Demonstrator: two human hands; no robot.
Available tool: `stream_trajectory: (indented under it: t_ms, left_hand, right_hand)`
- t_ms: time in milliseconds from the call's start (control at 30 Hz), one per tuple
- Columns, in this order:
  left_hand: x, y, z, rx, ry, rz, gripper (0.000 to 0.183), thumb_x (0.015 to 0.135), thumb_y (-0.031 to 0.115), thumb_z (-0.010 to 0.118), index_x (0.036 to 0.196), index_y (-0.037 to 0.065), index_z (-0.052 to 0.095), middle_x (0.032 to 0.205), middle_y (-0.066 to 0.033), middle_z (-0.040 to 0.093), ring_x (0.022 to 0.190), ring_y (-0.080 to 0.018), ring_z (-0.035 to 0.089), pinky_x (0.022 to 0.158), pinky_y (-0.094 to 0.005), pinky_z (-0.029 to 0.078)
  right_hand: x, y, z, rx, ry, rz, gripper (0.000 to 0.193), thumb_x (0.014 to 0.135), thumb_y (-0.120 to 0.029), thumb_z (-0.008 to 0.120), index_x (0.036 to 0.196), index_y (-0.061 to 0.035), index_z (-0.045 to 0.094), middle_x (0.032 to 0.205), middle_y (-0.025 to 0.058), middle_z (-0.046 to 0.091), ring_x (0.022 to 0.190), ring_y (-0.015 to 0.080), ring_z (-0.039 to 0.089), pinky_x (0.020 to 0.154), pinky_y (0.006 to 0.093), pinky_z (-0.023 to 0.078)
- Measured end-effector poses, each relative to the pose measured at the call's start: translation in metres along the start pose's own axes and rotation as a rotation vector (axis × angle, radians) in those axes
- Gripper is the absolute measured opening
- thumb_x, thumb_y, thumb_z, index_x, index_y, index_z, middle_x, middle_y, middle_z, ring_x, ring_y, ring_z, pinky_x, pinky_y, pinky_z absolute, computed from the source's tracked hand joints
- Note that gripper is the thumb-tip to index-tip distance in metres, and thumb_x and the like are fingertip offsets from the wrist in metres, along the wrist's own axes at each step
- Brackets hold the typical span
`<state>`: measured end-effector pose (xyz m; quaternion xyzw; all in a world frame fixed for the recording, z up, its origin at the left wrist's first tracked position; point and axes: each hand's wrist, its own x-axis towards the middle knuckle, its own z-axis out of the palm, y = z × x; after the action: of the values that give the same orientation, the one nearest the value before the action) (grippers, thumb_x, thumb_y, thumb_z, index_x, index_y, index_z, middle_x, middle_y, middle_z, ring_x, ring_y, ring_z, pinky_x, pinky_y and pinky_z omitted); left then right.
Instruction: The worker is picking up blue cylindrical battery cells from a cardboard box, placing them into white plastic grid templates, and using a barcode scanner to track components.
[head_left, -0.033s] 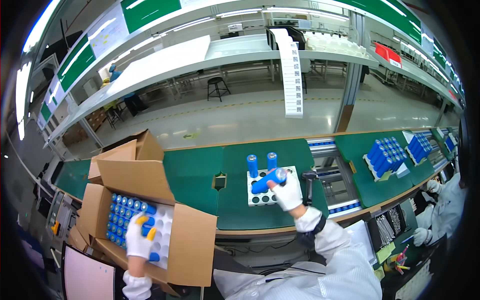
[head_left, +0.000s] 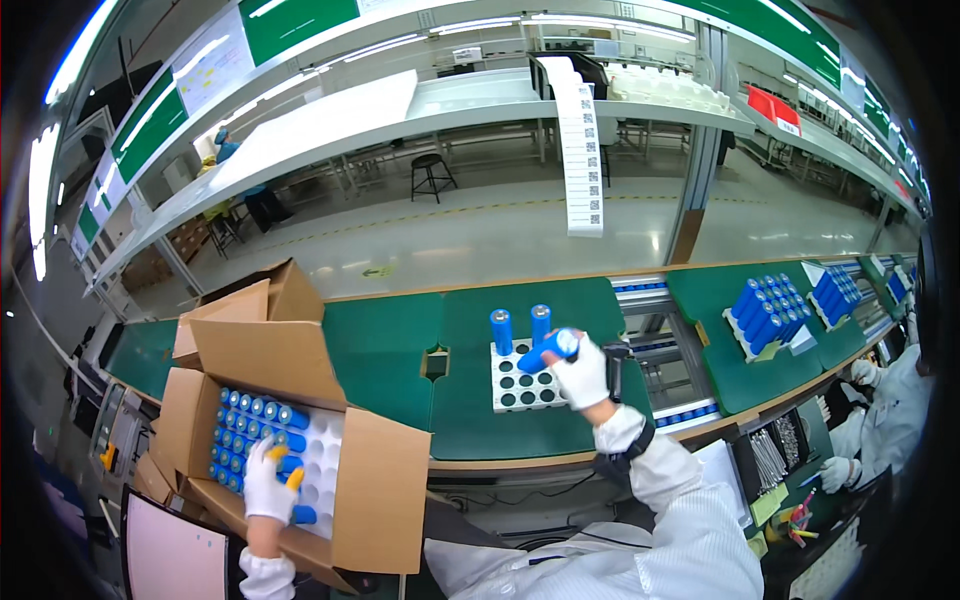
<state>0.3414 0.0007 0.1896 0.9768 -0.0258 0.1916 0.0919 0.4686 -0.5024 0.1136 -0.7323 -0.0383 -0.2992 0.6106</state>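
Note:
My right hand (head_left: 582,378), in a white glove, grips a blue cylindrical battery cell (head_left: 547,351). The cell is tilted above a white holder (head_left: 524,393) with round holes. Two more blue cells, one on the left (head_left: 501,332) and one on the right (head_left: 541,322), stand upright at the holder's far side. Inside an open cardboard box (head_left: 378,490), my left hand (head_left: 268,485) has its yellow-tipped thumb and finger apart beside a lying blue cell (head_left: 290,464). Several cells (head_left: 236,424) fill the box's left part; a white tray (head_left: 322,445) with round hollows shows on its right.
A dark hand tool (head_left: 617,370) lies right of the holder. Farther right, holders full of blue cells (head_left: 768,312) rest on green boards over a roller conveyor (head_left: 683,415). A label strip (head_left: 582,160) hangs from the shelf. A co-worker (head_left: 885,425) is at the right.
My right hand has drawn the cell slightly up and to the right, uncovering more of the holder's holes. My left hand has shifted a little nearer and left within the box.

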Motion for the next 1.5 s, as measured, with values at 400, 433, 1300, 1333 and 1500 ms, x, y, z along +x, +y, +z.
stream_trajectory:
  t_ms: [400,433,1300,1333,1500]
  left_hand:
    - [-0.059,-0.042,0.019,0.242,-0.481,-0.401,0.054,0.058,0.027,0.092,0.106,0.011,0.072,0.155,-0.0201,0.030,0.142,-0.0436,0.029,0.113,-0.0447,0.036]
    - [-0.061,-0.041,0.021,0.224,-0.449,-0.435,0.052,0.058,0.022,0.092,0.103,0.007,0.071,0.154,-0.0207,0.032,0.142,-0.0428,0.030,0.113,-0.0431,0.037]
    - [0.007,0.027,0.011,-1.798,-0.068,-0.511,0.035,0.092,0.000,0.055,0.127,-0.003,0.052,0.122,-0.0164,0.060,0.110,-0.0281,0.061,0.101,-0.0390,0.050]
    - [0.016,0.049,0.015,-1.643,-0.031,-0.448,0.033,0.091,-0.001,0.056,0.124,-0.003,0.053,0.122,-0.0174,0.059,0.111,-0.0276,0.060,0.099,-0.0381,0.051]
    - [0.029,0.094,0.035,-2.328,-0.178,-0.685,0.056,0.093,0.034,0.064,0.127,-0.006,0.043,0.123,-0.0234,0.054,0.114,-0.0367,0.059,0.093,-0.0436,0.059]
  right_hand:
    - [0.083,0.121,-0.036,-0.593,-0.033,0.104,0.055,0.072,-0.031,0.084,0.116,-0.0040,0.063,0.104,0.0184,0.070,0.099,0.0344,0.067,0.086,0.0408,0.053]
    - [0.084,0.121,-0.036,-0.592,-0.034,0.102,0.055,0.072,-0.031,0.084,0.116,-0.0040,0.063,0.104,0.0184,0.070,0.099,0.0344,0.067,0.086,0.0408,0.053]
    - [0.032,0.002,0.027,-0.477,-0.068,-0.195,0.072,0.071,-0.017,0.082,0.135,-0.0088,0.051,0.119,0.0147,0.057,0.079,0.0254,0.061,0.074,0.0370,0.054]
    - [0.016,-0.024,0.039,-0.372,-0.203,-0.339,0.071,0.071,-0.015,0.082,0.135,-0.0086,0.051,0.116,0.0137,0.058,0.075,0.0211,0.059,0.070,0.0350,0.053]
    - [-0.049,-0.125,0.115,0.300,-0.734,-0.124,0.067,0.075,-0.014,0.082,0.135,-0.0084,0.051,0.121,0.0099,0.061,0.095,0.0182,0.063,0.087,0.0319,0.052]
